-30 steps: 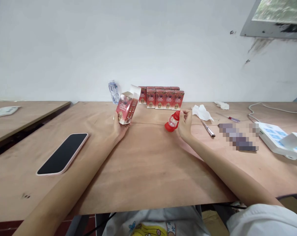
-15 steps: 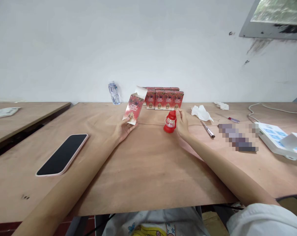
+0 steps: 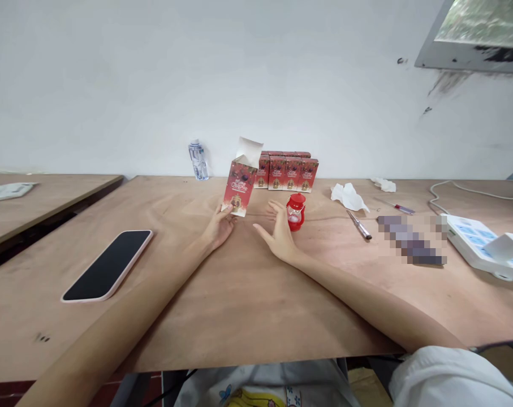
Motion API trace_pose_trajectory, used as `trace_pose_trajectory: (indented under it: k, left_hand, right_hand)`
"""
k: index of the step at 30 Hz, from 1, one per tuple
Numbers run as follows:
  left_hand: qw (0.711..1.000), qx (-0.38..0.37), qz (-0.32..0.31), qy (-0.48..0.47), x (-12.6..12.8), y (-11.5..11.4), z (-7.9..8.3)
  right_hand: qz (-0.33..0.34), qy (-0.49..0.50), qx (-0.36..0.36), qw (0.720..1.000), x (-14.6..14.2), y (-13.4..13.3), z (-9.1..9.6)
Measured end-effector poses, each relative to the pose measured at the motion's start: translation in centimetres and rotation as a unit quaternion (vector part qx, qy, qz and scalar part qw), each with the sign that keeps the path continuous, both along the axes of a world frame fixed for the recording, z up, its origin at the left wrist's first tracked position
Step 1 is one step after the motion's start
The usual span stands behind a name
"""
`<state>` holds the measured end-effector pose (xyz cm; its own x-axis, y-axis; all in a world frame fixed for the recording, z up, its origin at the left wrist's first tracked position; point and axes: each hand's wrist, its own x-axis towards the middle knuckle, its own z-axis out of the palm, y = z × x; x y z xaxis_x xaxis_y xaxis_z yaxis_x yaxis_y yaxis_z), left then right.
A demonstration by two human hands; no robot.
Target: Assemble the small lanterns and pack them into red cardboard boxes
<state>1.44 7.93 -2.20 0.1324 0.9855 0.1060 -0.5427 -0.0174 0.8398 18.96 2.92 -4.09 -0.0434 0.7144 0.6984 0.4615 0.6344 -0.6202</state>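
Red cardboard, printed in gold: a small box (image 3: pixel 238 190) stands tilted in the left hand (image 3: pixel 219 227), pinched at its lower edge between thumb and fingertips, with its white top flap standing open. The box is held just above the wooden table (image 3: pixel 248 299), towards the far side. The right hand (image 3: pixel 278 234) is open and holds nothing, its fingers spread and its palm turned to the left. It sits just beside a little red lantern (image 3: pixel 296 211), which stands upright on the table, and I cannot tell whether the fingers touch it. Behind the lantern a row of matching red boxes (image 3: pixel 289 172) lines the wall, with a water bottle (image 3: pixel 198 160) to their left. A phone (image 3: pixel 107 264) lies face up far to the left, well apart from both hands. To the right lie a crumpled tissue (image 3: pixel 348 195), a metal tool (image 3: pixel 358 224) and a white power strip (image 3: pixel 479 244)
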Motion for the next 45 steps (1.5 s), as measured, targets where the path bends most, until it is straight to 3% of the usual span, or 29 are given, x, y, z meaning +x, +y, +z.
trace_pose_trajectory:
  k: [5, 14, 19, 33, 45]
  left_hand:
    - [0.997, -0.012, -0.073, 0.006, 0.5, -0.6, 0.1]
    - [0.997, -0.012, -0.064, 0.034, 0.7, -0.4, -0.3]
    - [0.997, -0.018, -0.063, 0.047, 0.6, -0.1, -0.6]
    - [0.994, 0.021, -0.084, 0.071, 0.8, -0.5, -0.4]
    - [0.989, 0.017, -0.112, 0.094, 0.7, -0.4, -0.5]
  right_hand:
    - [0.064, 0.034, -0.097, 0.993, -1.5, 1.8, -0.1]
    - [0.141, 0.112, -0.12, 0.976, -2.4, 3.6, 0.1]
    - [0.125, 0.152, -0.142, 0.97, -2.2, 4.0, -0.2]
    - [0.182, 0.244, -0.173, 0.937, -1.9, 4.3, -0.8]
    - [0.143, 0.243, -0.186, 0.941, -1.5, 4.1, -0.7]
